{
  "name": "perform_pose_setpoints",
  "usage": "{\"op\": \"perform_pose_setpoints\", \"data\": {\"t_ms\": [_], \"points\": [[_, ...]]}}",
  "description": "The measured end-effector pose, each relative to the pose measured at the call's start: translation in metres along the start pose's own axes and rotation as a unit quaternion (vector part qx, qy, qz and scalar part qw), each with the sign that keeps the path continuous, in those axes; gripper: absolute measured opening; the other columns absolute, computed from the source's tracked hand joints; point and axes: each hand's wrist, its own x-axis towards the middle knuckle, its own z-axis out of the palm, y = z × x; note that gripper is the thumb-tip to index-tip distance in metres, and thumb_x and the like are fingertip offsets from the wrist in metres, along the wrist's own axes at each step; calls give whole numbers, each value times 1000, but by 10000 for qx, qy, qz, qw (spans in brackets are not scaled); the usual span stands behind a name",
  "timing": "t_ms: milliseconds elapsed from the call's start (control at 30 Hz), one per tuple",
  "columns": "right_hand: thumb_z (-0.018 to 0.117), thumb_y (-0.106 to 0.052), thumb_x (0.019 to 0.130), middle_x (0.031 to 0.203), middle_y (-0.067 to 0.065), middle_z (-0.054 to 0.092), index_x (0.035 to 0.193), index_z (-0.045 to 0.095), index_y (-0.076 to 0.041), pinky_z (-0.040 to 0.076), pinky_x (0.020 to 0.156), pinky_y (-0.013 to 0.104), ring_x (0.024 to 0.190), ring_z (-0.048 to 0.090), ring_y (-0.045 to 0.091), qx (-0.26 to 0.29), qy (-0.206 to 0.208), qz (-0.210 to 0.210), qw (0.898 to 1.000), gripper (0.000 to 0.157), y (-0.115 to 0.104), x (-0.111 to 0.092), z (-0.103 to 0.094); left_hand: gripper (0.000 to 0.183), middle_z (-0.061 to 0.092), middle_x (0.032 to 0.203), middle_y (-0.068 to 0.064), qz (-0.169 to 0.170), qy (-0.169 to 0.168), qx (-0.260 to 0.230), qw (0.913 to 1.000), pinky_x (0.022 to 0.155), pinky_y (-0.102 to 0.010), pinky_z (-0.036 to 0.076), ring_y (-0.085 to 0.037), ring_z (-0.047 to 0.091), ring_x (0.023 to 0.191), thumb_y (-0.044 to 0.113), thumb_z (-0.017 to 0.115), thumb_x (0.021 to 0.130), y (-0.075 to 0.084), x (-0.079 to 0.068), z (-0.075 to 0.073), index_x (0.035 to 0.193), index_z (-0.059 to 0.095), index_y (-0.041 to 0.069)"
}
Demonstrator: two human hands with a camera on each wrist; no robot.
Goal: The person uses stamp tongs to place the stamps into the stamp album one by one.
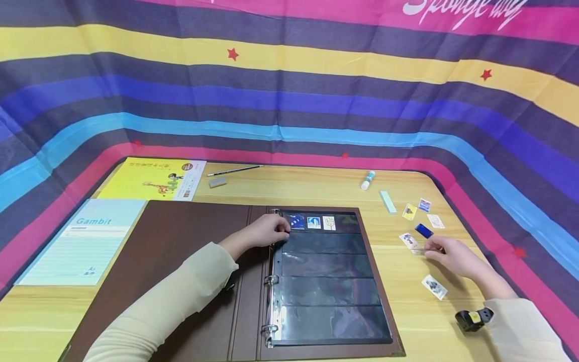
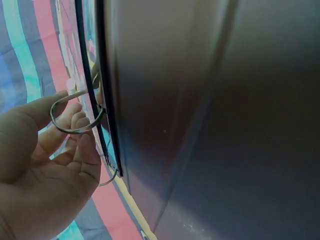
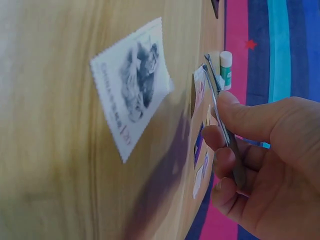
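A brown ring binder (image 1: 194, 291) lies spread wide, with a black stamp page (image 1: 325, 266) on its rings. Three stamps (image 1: 314, 222) sit in the page's top strip. My left hand (image 1: 267, 230) is at the upper left edge of the page, its fingers loosely bent beside a metal ring (image 2: 75, 131); whether they touch the page is unclear. My right hand (image 1: 452, 254) grips metal tweezers (image 3: 220, 105) between thumb and fingers. Their tips are at a pale stamp (image 1: 408, 240) on the table; whether they pinch it I cannot tell. Nearer lies a grey-pictured stamp (image 1: 435, 287).
Beyond the right hand lie a blue stamp (image 1: 423, 231), several other stamps (image 1: 409, 211), a pale green strip (image 1: 387, 201) and a glue stick (image 1: 368, 180). A pencil (image 1: 235, 171), a grey eraser (image 1: 217, 182), a yellow pad (image 1: 135, 178) and a Gambit notebook (image 1: 81, 246) are at left.
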Motion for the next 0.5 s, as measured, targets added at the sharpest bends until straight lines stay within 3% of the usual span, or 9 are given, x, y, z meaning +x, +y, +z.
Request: {"op": "perform_pose_setpoints", "data": {"t_ms": [200,333,500], "points": [[60,-7,73,63,-7,42,72,50,-14,33,52,26,58,37,6,-60,-197,157,9997,12,5,-4,-3,7,52,70,6,-130,-60,37,9999,59,-23,39,-9,46,62,15,54,79,-2,2,3,82,59,11],[57,-11,76,65,-4,47,73,52,-10,33,53,30,59,40,10,-131,-356,848,9957,6,8,-7,-9,6,53,71,7,-197,-97,6,9998,59,-23,39,-9,47,62,15,54,80,-4,4,3,80,59,12],[54,-20,78,66,0,50,75,52,-6,33,51,30,58,42,14,-194,-404,1641,9854,15,11,-8,-13,6,52,69,6,-174,-59,2,9998,58,-24,39,-9,46,61,15,54,79,-4,5,4,77,59,13]]}}
